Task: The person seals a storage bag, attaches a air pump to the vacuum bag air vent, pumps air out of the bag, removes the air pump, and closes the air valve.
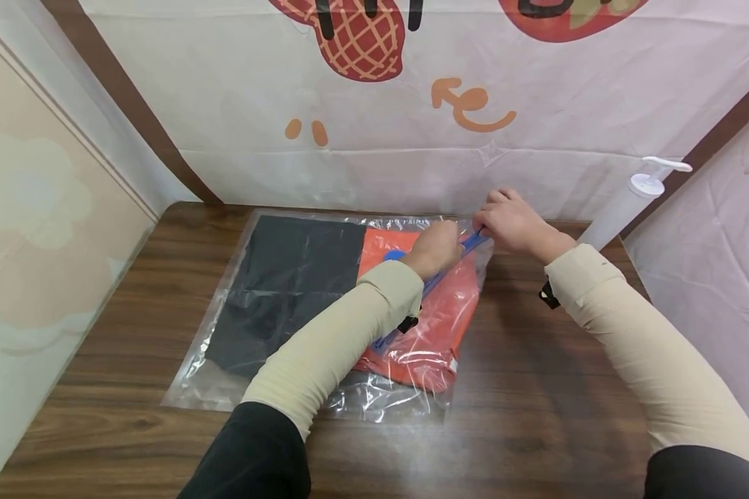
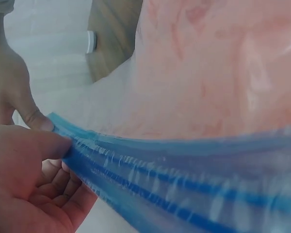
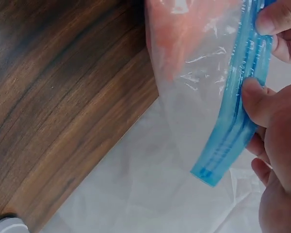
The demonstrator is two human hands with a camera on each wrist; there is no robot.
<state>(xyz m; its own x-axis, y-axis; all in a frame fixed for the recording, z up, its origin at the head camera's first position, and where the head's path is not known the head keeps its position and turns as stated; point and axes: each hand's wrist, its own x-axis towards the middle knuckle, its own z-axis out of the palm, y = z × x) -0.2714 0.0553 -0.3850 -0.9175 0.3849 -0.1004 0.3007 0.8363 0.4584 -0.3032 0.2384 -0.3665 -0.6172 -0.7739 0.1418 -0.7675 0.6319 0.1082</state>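
Observation:
A clear plastic zip bag [image 1: 193, 388] lies on the table with a folded black cloth [image 1: 293, 284] and an orange-red garment [image 1: 440, 326] inside. Its blue zip strip [image 2: 184, 179] is lifted and runs slantwise over the orange part. My left hand [image 1: 435, 248] pinches this strip between thumb and fingers. Close beside it, near the strip's far end, my right hand [image 1: 513, 223] pinches the same strip, thumb on top in the right wrist view. A blue round patch [image 1: 394, 256] shows on the orange garment, partly hidden by the left hand.
A white hand pump [image 1: 624, 208] with a T-handle stands at the table's back right. The wooden table [image 1: 537, 416] meets a printed cloth backdrop [image 1: 243, 138] behind, with cloth walls at both sides.

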